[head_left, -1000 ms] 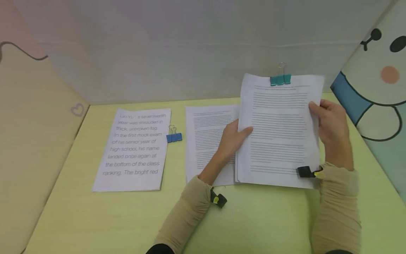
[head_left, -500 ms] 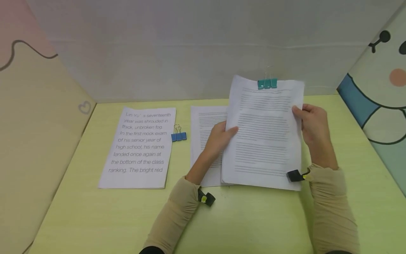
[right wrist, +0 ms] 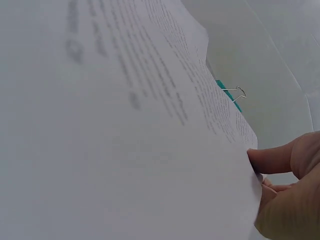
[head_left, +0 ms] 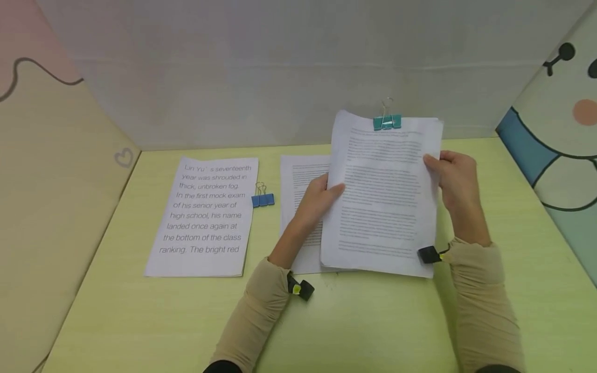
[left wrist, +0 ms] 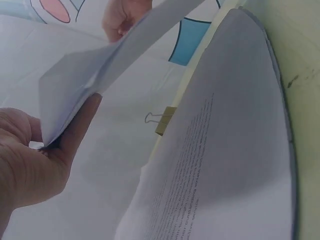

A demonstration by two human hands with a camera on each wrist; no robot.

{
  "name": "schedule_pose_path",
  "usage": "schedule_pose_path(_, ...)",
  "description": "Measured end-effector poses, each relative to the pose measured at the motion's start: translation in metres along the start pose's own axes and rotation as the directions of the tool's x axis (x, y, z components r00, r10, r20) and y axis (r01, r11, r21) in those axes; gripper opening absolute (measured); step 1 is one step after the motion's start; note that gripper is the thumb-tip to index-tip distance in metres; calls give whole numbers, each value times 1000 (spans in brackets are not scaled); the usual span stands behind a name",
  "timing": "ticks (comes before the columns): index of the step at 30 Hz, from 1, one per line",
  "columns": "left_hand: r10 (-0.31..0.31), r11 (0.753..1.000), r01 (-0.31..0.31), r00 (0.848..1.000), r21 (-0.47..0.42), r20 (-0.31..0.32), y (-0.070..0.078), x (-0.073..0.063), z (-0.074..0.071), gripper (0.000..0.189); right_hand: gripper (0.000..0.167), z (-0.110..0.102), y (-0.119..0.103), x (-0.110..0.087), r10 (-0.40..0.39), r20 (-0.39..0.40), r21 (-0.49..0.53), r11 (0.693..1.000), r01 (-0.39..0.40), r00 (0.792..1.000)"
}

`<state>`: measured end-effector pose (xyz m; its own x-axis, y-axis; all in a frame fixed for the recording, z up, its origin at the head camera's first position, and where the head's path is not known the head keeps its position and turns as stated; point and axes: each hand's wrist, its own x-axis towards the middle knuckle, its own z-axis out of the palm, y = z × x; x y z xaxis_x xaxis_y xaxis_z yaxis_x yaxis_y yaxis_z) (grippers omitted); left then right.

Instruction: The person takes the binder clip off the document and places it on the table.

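Both hands hold up a stack of printed sheets (head_left: pixel 380 207) with a teal binder clip (head_left: pixel 387 123) gripping its top edge. My left hand (head_left: pixel 317 202) pinches the left edge, thumb on the front page and fingers behind, as the left wrist view also shows. On the right edge, my right hand (head_left: pixel 459 181) pinches the sheets between thumb and fingers. Beneath the held stack lies another printed stack (head_left: pixel 305 261), partly covered by it in the head view. An olive-yellow binder clip (left wrist: pixel 165 121) shows at that lower stack's edge in the left wrist view.
To the left on the pale yellow-green table (head_left: pixel 186 321) lies a large-print paper stack (head_left: pixel 200 216). A blue binder clip (head_left: pixel 263 200) sits at its right edge. A white wall (head_left: pixel 233 93) closes off the back, with decorated panels at both sides.
Both hands have carried the clipped stack leftward, so it now covers more of the stack lying below. The head view has shifted slightly. The grip on both edges stays the same.
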<state>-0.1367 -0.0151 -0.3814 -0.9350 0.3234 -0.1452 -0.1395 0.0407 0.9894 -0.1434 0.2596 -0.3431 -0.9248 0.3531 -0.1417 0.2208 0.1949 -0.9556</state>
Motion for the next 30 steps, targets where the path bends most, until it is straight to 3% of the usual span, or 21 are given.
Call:
schedule_pose_path(6, -5, 997, 4, 1000, -75, -18, -1, 4, -7, 44, 51, 1, -3, 2, -68, 104, -140, 987, 82, 992)
schedule_pose_path(10, 17, 998, -20, 999, -59, -44, -2, 6, -11, 43, 53, 1, -9, 5, -104, 172, -212, 967, 139, 980)
schedule_pose_path(12, 22, 999, -24, 998, -31, -64, -2, 7, -13, 43, 52, 3, -14, 6, -120, 123, -210, 967, 144, 985)
schedule_pose_path(14, 25, 1000, -25, 996, -2, -85, -1, 7, -17, 44, 45, 8, -20, 7, -158, 25, -185, 970, 159, 987)
schedule_pose_path(17, 20, 1000, -19, 995, 19, -96, 2, 7, -24, 44, 30, 17, -29, 6, -254, -145, -165, 959, 230, 956)
schedule_pose_path(20, 14, 999, -10, 996, 41, -86, 4, 7, -31, 45, 23, 24, -35, 4, -333, -186, -161, 938, 306, 924)
schedule_pose_path(26, 11, 998, -8, 999, 59, -48, 6, 5, -42, 47, 41, 32, -32, 11, -320, 31, -93, 942, 322, 947)
schedule_pose_path(30, 7, 999, -7, 1000, 34, 7, 6, 3, -43, 45, 53, 30, -25, 19, -306, 135, -49, 948, 315, 942)
